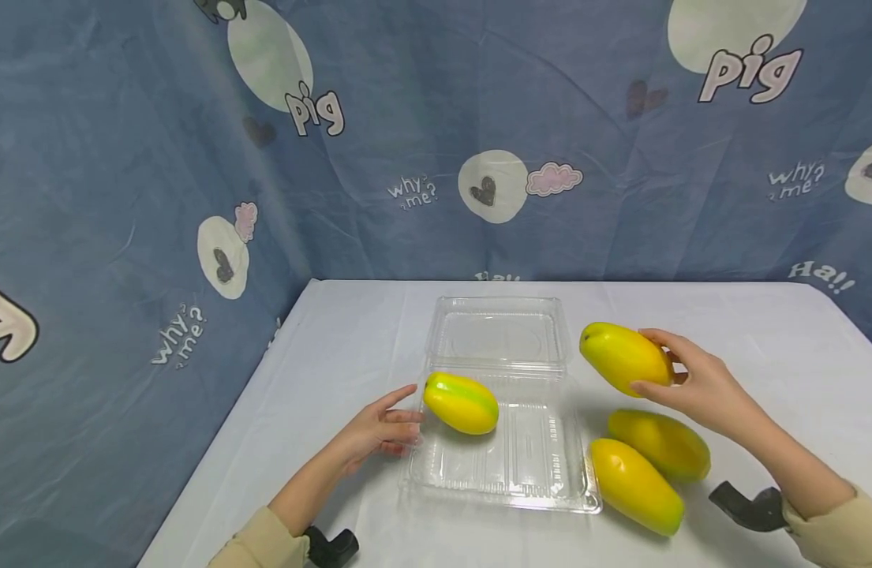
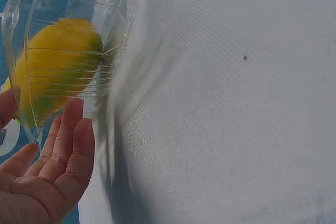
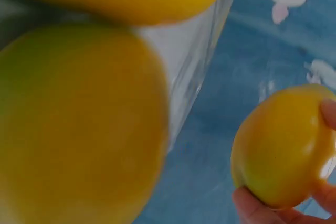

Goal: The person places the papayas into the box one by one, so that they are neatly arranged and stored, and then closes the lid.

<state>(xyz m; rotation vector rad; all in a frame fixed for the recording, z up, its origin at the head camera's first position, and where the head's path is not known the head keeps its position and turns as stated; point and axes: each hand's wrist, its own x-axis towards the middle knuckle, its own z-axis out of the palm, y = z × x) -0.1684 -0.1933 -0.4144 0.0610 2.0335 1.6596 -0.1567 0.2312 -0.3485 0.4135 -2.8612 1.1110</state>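
My right hand grips a yellow mango by its right end, to the right of a clear plastic clamshell box. In the right wrist view, the fingertips wrap the held mango against the blue backdrop. Another mango, yellow with a green streak, lies in the box's left part. Beside the box's left wall is my left hand, its fingers loosely extended and holding nothing. Through the ribbed wall, the left wrist view shows the mango near those fingers.
Two more mangoes, one behind and one in front, lie on the white table right of the box. The box's lid is folded back flat. A blue printed curtain stands behind and at the left.
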